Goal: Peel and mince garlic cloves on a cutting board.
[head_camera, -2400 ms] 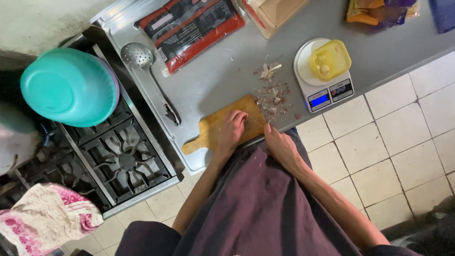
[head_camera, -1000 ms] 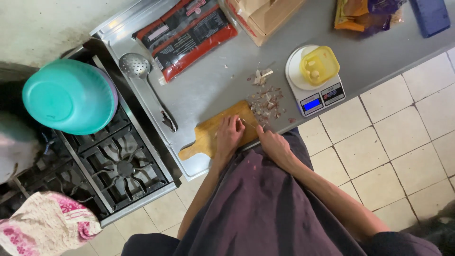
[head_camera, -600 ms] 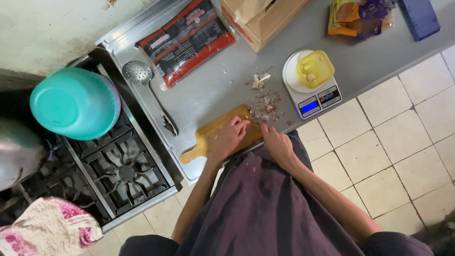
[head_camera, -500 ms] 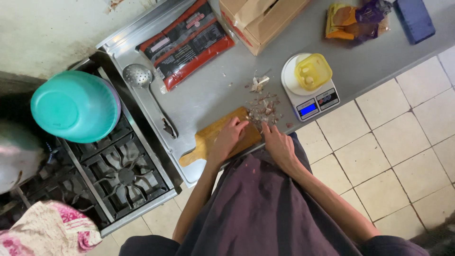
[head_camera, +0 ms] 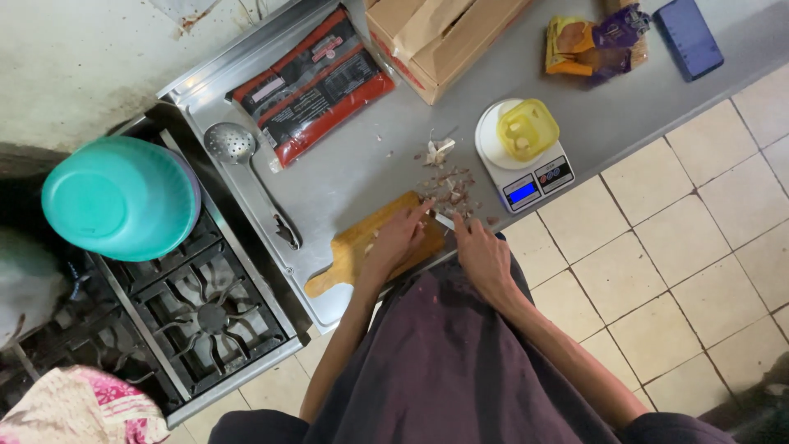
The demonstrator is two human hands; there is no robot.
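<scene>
Steel bench (head_camera: 386,164): our left hand (head_camera: 399,238) lies open on the cutting board (head_camera: 362,247); right hand (head_camera: 481,255) closed, grip unclear. We keep fingertips curled back, cuts slow.

Steel counter (head_camera: 386,164) carries: wooden cutting board (head_camera: 362,242), digital scale (head_camera: 526,168), red-black packets (head_camera: 316,82), cardboard box (head_camera: 440,33), slotted ladle (head_camera: 246,168), blue phone (head_camera: 689,37), scattered peelings (head_camera: 448,185).

Cutting board (head_camera: 362,244): wooden, handled, lying flat at the table's front edge.
Peel scraps (head_camera: 450,191): small brownish bits, heaped just beyond the board.
</scene>
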